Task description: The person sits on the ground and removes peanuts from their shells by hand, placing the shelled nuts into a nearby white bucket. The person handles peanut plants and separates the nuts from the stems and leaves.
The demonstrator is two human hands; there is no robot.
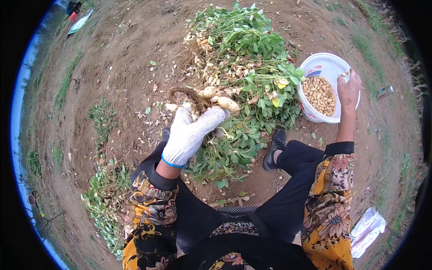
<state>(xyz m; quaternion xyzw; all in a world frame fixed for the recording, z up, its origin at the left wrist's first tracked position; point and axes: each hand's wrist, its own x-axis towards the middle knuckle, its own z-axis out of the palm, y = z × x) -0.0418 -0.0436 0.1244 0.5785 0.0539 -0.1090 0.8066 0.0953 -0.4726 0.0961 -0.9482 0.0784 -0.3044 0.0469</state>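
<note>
My left hand (187,135), in a white knitted glove with a blue cuff edge, grips the root end of a peanut plant (189,96). Large pods (227,104) stick out past its fingertips. My bare right hand (349,88) is over the right side of a white plastic bucket (307,104), with a few peanuts (344,73) at its fingertips. Inside the bucket lies a heap of unshelled peanuts (319,94). Between my feet and beyond spreads a pile of uprooted peanut plants (249,44), leaves mostly green, with pods and roots towards the left.
A smaller heap of peanut plants (104,202) lies at my left. White plastic sacking (368,231) is on the soil at lower right. A small cylindrical object (385,91) stands right of the bucket. Dark shoes (277,145) flank the pile. Bare soil (135,44) surrounds everything.
</note>
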